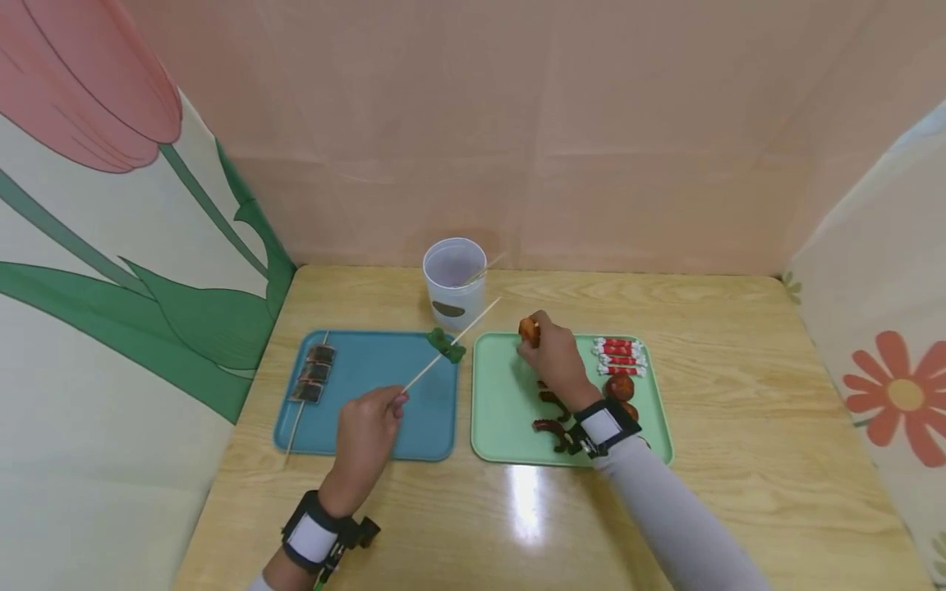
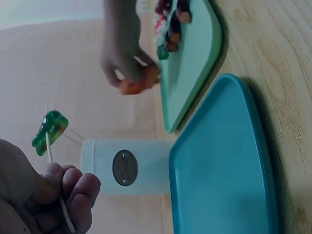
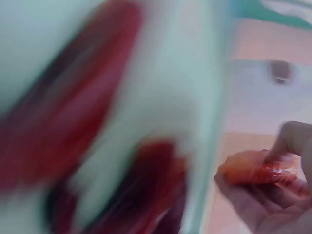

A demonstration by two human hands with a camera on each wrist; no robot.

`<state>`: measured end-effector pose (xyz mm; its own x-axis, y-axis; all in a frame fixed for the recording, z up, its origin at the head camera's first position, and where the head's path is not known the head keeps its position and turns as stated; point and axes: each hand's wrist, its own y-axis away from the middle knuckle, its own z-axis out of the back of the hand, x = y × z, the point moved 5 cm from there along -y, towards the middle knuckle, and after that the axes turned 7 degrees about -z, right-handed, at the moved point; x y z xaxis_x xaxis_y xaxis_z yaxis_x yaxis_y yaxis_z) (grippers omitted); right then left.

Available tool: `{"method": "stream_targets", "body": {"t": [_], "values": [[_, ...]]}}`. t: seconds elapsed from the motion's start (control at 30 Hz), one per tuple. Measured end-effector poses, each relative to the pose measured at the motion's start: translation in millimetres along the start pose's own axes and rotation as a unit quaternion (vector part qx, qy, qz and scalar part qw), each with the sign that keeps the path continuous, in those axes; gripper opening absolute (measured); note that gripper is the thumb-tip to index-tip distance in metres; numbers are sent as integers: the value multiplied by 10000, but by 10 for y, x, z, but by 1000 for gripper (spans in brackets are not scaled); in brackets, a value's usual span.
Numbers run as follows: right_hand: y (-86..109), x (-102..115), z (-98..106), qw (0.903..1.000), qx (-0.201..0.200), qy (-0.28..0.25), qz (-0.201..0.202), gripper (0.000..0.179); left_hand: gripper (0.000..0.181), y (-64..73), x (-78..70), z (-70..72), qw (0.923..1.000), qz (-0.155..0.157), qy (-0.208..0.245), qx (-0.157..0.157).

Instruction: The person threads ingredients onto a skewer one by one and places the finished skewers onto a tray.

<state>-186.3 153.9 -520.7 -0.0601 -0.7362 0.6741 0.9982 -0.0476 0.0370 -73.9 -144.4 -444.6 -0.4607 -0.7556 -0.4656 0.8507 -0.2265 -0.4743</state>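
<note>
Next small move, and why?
Probably bring the orange piece to the bare tip of the skewer: the right hand pinches that piece near the tip, while the left hand holds the skewer, which has one green piece threaded and bare stick beyond it.

Head cam's bright and pretty even, just one hot white glare streak on the surface below the green tray. Left wrist is dimmer, kinda bluish, with soft shadow beside the blue tray. Right wrist's rough: close-up dark red pieces totally smeared, orange piece noticeably clearer.
</note>
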Motion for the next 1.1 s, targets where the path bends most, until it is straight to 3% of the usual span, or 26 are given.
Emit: {"method": "stream_targets", "body": {"t": [0.03,0.07,0.1,0.2,0.23,0.3,0.4,0.5,0.87,1.0,1.1], "values": [[-2,20,48,9964,143,-804,-212,33,16,2,-4,-3,10000,-14,3,4],[-3,55,106,9857,252,-1619,-398,34,16,3,-6,-8,10000,-32,0,-2],[0,97,166,9676,374,-2427,-587,36,16,4,-8,-13,10000,-55,-3,-7],[8,262,347,8907,694,-4379,-1004,41,18,-4,-23,-25,9999,-134,40,-55],[14,321,408,8711,760,-4740,-1035,43,18,-6,-29,-33,9998,-167,50,-67],[29,425,523,8459,880,-5170,-970,47,18,-10,-45,-47,9997,-211,90,-79],[50,542,651,8213,1040,-5562,-734,52,15,-13,-74,-71,9996,-227,130,-55],[70,590,731,8144,1090,-5667,-610,52,11,-16,-103,-91,9997,-210,148,11],[130,679,783,8284,1177,-5459,-430,46,5,-45,-152,-115,9996,-161,197,112],[162,751,812,8261,968,-5540,-361,39,6,-65,-190,-122,9992,-280,275,-26],[231,864,761,8412,925,-5318,-335,33,9,-112,-245,-125,9980,-468,376,-176]]}}
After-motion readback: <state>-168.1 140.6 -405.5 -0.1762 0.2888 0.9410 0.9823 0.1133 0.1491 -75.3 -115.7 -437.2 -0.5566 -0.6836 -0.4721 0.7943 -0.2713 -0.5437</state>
